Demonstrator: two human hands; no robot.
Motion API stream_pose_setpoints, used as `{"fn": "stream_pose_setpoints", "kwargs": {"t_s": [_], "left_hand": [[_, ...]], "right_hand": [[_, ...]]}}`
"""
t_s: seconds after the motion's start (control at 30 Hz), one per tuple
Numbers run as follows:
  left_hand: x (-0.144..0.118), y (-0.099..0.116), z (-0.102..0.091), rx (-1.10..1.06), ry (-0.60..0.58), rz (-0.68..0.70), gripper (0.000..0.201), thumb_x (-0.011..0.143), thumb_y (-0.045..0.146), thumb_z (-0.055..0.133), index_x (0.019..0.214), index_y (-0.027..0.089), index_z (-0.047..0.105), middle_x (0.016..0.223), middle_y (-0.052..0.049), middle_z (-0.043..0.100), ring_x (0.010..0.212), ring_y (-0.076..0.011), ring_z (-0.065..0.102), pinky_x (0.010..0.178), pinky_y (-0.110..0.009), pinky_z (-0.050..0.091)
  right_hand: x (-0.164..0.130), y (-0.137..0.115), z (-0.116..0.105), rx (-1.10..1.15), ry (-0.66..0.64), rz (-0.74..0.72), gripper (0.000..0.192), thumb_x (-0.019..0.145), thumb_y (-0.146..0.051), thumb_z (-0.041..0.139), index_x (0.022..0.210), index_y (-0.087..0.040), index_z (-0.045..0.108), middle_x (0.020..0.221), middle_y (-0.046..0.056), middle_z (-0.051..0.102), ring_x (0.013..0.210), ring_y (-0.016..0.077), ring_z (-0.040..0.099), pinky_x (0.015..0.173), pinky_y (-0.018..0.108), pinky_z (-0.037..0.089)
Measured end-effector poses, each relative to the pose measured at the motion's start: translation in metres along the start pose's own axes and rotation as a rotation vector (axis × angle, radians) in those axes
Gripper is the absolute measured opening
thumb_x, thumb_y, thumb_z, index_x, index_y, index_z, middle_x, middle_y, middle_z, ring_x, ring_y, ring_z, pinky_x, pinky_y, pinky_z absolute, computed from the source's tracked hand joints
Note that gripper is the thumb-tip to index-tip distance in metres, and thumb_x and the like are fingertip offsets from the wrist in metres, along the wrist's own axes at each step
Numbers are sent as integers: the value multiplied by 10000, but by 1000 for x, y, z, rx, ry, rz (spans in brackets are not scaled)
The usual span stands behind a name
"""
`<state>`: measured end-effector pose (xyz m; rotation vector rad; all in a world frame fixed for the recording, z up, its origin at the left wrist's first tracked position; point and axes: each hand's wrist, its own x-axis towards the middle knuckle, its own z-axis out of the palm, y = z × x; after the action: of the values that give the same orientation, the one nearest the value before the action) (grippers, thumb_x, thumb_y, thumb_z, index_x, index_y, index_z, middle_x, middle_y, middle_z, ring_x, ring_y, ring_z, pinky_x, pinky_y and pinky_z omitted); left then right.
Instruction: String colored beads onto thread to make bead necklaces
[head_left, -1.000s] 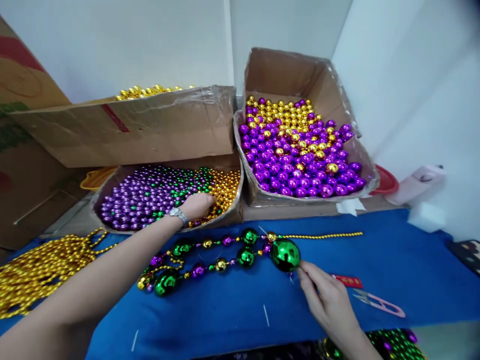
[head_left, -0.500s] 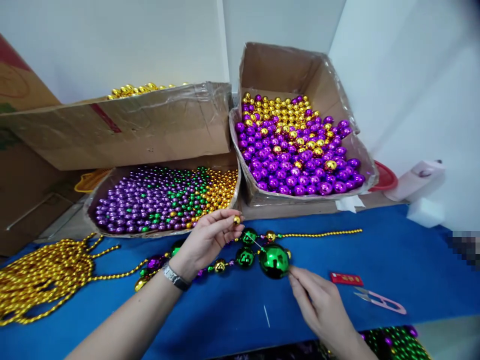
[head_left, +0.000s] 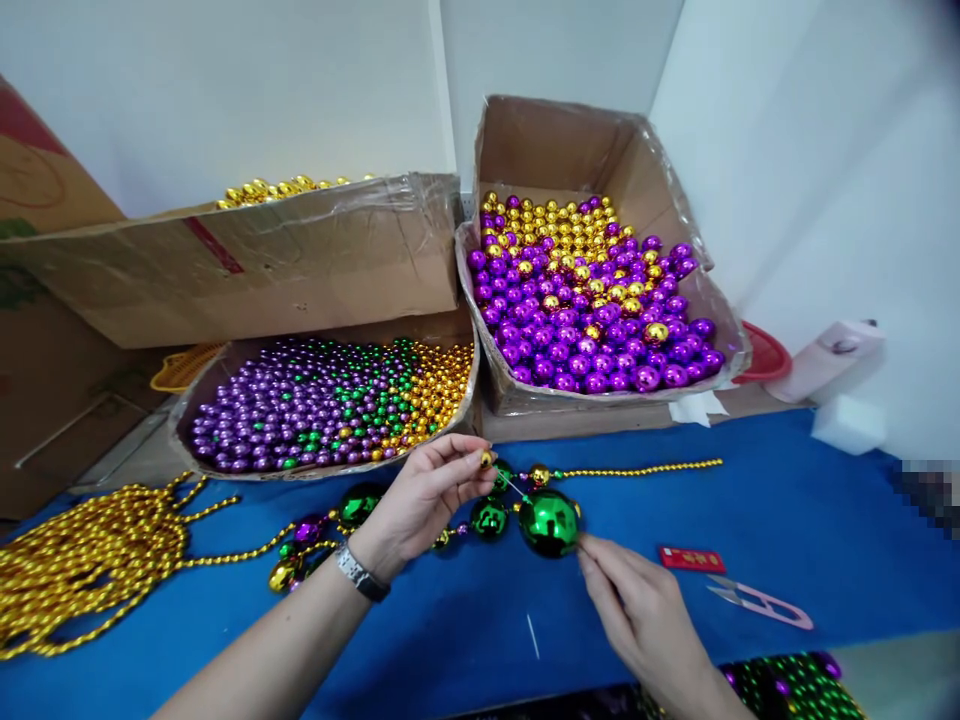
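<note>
Gold bead chains (head_left: 82,555) lie heaped at the far left of the blue cloth (head_left: 787,520); behind them a shallow carton (head_left: 180,425) holds small purple, green and gold beads. Just in front of that carton the left hand (head_left: 424,500) is closed to a pinch, thumb and forefinger gripping a small gold bead (head_left: 486,459), the other fingers curled loosely. A thin needle or thread (head_left: 511,485), too fine to tell which, runs from that bead down toward the large green ball (head_left: 549,522), which rests on the cloth as the end piece of a partly strung necklace (head_left: 330,520) of green, purple and gold beads. The right hand (head_left: 645,620) touches the ball's right side with its fingertips, pinched there, though what they grip is hidden. Judged from this, the step in hand is threading the gold bead onto the strand beside the ball; the next move calls for a steady line and the bead's hole aligned with its tip. Farther right lie a red card (head_left: 691,559) and pink snips (head_left: 761,603); a second carton (head_left: 720,300) of larger purple and gold balls stands behind.
</note>
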<state>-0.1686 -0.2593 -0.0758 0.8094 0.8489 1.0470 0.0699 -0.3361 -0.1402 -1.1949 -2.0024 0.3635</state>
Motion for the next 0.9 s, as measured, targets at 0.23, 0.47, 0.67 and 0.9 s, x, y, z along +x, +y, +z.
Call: {"fn": "stream_pose_setpoints", "kwargs": {"t_s": [0.23,0.47,0.67,0.9], "left_hand": [[-3,1,5,130,30,72,192,733,189,713,898,146,625,791,-21,636,712,-109,605,691,-228,494],[-10,-31,18,386,5,92,193,719,234,724,884,163,653,761,-14,641,679,-106,566,627,-199,460],[-16,-64,31,616,-82,223,141,816,278,612,817,167,698,908,-84,675,858,-202,621,776,-308,482],[-15,-27,45,797,-116,380,142,837,276,581,845,185,689,830,-63,682,764,-180,620,710,-277,472]], "right_hand": [[-3,3,-2,-150,5,-44,248,910,-147,427,1069,-193,612,728,44,644,723,178,649,720,294,514],[-22,4,22,-144,-24,119,222,940,-197,361,1047,-167,553,758,41,665,661,143,650,601,224,493],[-38,26,27,-203,-59,143,208,926,-235,378,950,-185,578,800,54,661,696,161,658,585,226,498],[-9,18,13,-46,-54,110,322,938,-224,376,1240,-193,485,1103,98,618,990,184,617,816,273,507]]}}
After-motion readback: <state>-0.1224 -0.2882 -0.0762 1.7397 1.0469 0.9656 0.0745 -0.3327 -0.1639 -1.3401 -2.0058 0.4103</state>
